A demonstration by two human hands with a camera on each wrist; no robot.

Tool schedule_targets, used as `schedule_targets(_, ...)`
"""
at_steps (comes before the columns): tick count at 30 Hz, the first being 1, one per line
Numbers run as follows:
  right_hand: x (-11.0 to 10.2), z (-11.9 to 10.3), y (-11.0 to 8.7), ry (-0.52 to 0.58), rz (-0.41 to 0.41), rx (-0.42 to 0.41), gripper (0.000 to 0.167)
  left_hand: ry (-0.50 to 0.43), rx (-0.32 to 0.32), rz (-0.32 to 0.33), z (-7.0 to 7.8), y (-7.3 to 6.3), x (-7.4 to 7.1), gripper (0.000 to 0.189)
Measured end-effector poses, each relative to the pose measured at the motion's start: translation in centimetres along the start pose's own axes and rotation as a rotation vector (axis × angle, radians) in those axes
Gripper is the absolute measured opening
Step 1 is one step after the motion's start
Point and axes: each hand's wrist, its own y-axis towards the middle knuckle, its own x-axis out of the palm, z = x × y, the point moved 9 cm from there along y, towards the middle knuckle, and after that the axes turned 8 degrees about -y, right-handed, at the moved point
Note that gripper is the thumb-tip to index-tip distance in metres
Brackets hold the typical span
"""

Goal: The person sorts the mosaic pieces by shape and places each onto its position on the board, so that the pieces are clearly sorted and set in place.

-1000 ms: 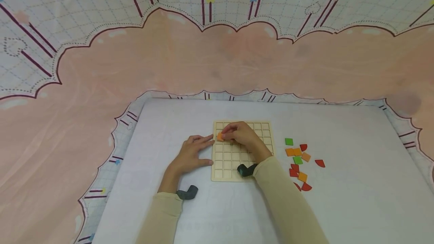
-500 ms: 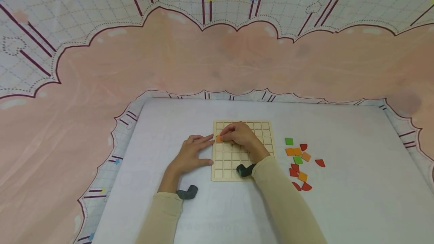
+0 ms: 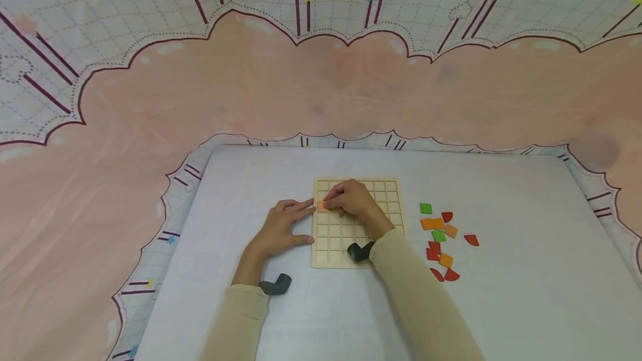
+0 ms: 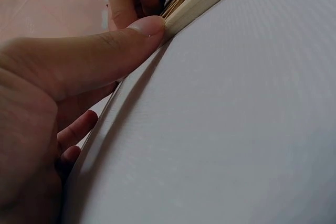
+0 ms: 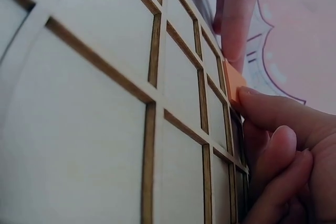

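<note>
A pale wooden grid board (image 3: 328, 244) lies on the white table. My right hand (image 3: 356, 202) reaches over it and pinches a small orange square tile (image 3: 321, 205) between thumb and fingers. In the head view the tile lies over a cell of the leftmost column, second row from the far edge. The right wrist view shows the orange tile (image 5: 234, 81) tilted at the grid's ridges, thumb tip against it. My left hand (image 3: 281, 227) is spread along the board's left edge, fingers extended. In the left wrist view its thumb (image 4: 94, 59) touches the board's side (image 4: 205, 3).
Right of the board several loose tiles are scattered: green squares (image 3: 426, 208), orange squares (image 3: 446, 260) and red quarter-round pieces (image 3: 471, 240). A dark wrist camera (image 3: 276, 284) sits on each wrist. Patterned cloth (image 3: 321, 88) rises behind the white tabletop (image 3: 251, 183).
The orange tile has gone from tilted to lying flatter over its cell, as my right hand shifted slightly left. My left hand has stayed at the board's edge.
</note>
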Motion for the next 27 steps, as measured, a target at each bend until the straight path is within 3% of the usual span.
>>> schedule_targets(17, -0.06, -0.01, -0.01, -0.014, 0.011, 0.037, 0.007, -0.002, -0.005, -0.007, -0.27, 0.0, 0.17, 0.078)
schedule_targets(27, 0.06, -0.4, -0.16, -0.039, -0.003, 0.002, 0.007, -0.008, -0.011, -0.005, -0.1, -0.02, 0.1, 0.078)
